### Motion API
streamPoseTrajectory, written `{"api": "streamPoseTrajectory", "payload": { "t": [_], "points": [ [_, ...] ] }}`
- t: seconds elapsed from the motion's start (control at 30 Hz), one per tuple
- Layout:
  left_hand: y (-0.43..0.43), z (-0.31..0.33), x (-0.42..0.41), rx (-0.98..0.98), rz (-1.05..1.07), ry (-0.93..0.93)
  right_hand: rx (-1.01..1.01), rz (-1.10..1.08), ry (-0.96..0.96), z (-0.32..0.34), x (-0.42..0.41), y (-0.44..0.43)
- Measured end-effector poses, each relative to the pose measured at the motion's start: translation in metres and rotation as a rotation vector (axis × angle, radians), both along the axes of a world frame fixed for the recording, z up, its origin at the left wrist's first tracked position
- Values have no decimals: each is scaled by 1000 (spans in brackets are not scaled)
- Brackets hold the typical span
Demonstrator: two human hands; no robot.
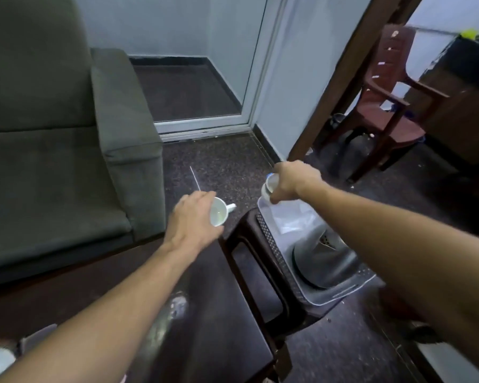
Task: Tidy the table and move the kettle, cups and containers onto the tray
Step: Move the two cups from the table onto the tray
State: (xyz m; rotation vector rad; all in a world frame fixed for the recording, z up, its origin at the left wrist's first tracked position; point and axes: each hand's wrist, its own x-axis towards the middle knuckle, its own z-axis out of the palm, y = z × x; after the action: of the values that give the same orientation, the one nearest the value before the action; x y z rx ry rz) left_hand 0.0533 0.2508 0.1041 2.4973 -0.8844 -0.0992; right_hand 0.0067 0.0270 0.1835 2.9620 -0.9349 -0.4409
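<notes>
Carrying: left hand (190, 217) clamped on cup (218, 215), right hand (291, 181) on container (268, 186) above tray (329, 295) far corner; risk: tilted cup slips, container overshoots edge.

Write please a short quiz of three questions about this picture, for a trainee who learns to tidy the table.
1. True or false: the left hand holds a white cup.
2. What lies under the right hand? A) the sofa B) the tray on the dark stool C) the red chair
3. Fill in: the right hand grips a small ____ with a blue top.

Key
1. True; the cup's handle points right.
2. B; the tray already carries a large round object, too blurred to name.
3. Container, mostly hidden by the fingers.
</notes>
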Motion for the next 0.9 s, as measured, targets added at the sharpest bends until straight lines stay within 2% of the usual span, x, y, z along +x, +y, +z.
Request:
{"api": "streamPoseTrajectory", "payload": {
  "t": [0.2, 0.47, 0.7, 0.9],
  "points": [
    [-115, 1, -29, 6, -113, 23, 43, -12, 183, -1, -27, -118],
    [-209, -29, -27, 81, -144, 54, 94, 206, 363, -69, -37, -197],
    [-228, -71, -22, 123, -197, 104, 56, 427, 362, -118, -24, -209],
    [-243, -88, -21, 145, -305, 96, 50, 448, 236, -131, -12, -220]
  ]
}}
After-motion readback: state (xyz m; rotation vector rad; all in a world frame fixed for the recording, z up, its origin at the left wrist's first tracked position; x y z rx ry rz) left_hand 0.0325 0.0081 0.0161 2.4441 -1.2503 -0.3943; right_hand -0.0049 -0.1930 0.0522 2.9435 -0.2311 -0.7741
